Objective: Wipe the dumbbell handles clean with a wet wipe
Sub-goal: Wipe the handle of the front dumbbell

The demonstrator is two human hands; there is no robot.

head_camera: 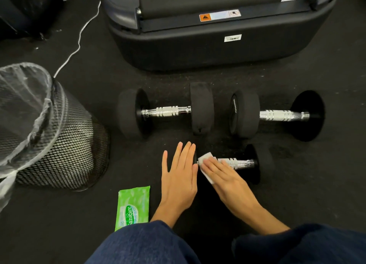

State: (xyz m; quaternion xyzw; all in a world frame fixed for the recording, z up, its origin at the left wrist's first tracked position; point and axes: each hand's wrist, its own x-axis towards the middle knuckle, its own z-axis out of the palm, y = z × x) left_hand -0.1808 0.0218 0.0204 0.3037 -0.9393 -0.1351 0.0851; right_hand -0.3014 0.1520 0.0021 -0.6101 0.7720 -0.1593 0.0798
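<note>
Pressing wet wipe (206, 165) onto near dumbbell handle (236, 162), right hand (223, 176) flat-fingered, left hand (179, 176) flat against its end

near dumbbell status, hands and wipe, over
Left hand flat on near dumbbell end, bracing. Right hand presses wet wipe on its handle. Nothing in the way.

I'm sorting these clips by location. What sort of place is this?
Probably a gym or home workout room: three dumbbells lie on dark rubbery flooring, and the base of what looks like a treadmill stands just behind them.
</note>
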